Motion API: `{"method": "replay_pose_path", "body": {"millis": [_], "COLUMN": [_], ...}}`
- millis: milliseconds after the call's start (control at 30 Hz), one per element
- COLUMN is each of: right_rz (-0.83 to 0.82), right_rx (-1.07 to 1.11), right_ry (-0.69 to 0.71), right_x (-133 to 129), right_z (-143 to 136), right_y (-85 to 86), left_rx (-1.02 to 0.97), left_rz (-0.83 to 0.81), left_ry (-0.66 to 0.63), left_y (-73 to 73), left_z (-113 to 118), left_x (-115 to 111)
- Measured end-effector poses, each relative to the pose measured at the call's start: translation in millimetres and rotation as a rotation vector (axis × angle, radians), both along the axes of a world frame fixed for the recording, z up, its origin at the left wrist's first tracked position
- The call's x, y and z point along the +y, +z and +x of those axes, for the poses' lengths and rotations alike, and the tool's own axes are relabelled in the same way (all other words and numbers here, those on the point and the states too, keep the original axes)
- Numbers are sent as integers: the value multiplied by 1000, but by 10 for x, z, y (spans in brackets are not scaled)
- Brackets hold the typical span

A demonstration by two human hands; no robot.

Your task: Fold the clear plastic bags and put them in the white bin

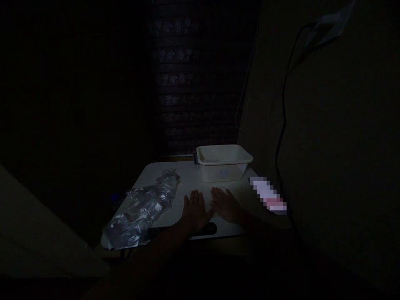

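Note:
My left hand [196,211] lies palm down on the white table [187,171], fingers stretched forward. Beside it, my right hand [227,205] also rests flat with its fingers extended, angled toward the left one. Beneath and just ahead of the hands there seems to be a thin clear plastic sheet or bag [214,188], faint in the dim light. To the left, a long heap of crumpled clear plastic bags [146,206] stretches from the table's near corner toward its back. Neither hand grasps anything that I can see.
A white plastic tub [223,171] stands at the back of the table. A bright blurred-out patch [267,195] is at the right edge. A dark cable [284,104] hangs down the right wall. Dark blinds [187,83] cover the background. The room is very dim.

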State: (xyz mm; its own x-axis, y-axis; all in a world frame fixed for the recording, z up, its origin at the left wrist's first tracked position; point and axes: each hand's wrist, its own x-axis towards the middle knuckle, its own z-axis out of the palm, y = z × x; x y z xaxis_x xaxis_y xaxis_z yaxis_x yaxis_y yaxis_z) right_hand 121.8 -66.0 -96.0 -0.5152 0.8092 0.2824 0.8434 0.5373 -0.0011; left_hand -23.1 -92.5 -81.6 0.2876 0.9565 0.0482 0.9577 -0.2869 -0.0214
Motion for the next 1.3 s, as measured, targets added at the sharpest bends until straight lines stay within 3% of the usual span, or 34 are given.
{"method": "replay_pose_path", "body": {"millis": [267, 433, 667, 800, 1067, 1200, 1300], "right_rz": [53, 42, 15, 1, 36, -24, -36], "right_rx": [15, 15, 21, -1, 17, -39, -7], "right_ry": [-94, -155, 25, 35, -87, -140, -152], "right_x": [58, 83, 42, 0, 44, 13, -33], "right_z": [231, 299, 29, 39, 195, 371, 530], "right_y": [-4, 80, 44, -6, -38, 48, 146], "left_rx": [8, 12, -7, 3, 26, 40, 20], "left_rz": [13, 74, 53, 18, 13, 47, 99], "left_ry": [46, 101, -167, -151, -85, 33, -84], "left_y": [-8, 85, 89, 19, -17, 76, 255], "left_z": [-107, -257, -33, -57, -220, -234, -206], "left_x": [56, 138, 37, 0, 50, 71, 56]}}
